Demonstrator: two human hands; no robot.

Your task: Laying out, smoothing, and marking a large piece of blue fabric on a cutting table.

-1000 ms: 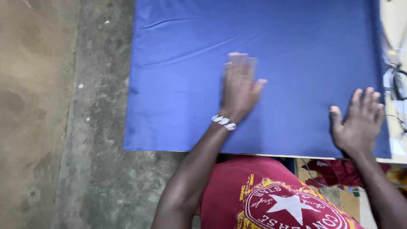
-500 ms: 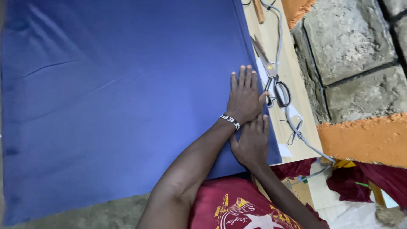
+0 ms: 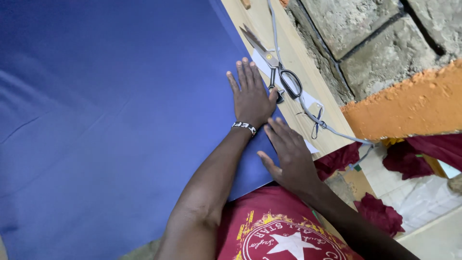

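A large blue cloth [image 3: 110,120] lies spread over a wooden table [image 3: 293,62]. My left hand [image 3: 251,94] rests flat on the cloth near its right edge, fingers apart, with a beaded band at the wrist. Just below it, my right hand [image 3: 288,156] presses flat on the cloth's near right corner, fingers spread. Neither hand holds anything. Black-handled scissors [image 3: 274,67] lie on the bare wood, right beside my left hand's fingers.
A grey cord [image 3: 308,103] runs along the table past the scissors, and a small thread snip [image 3: 317,119] lies near it. A stone wall with an orange band [image 3: 399,103] stands to the right. Dark red cloth scraps [image 3: 380,214] lie on the floor below.
The view has closed in on the cloth's right edge. Both hands stay flat on the cloth; my right hand has slid slightly outward toward the corner.
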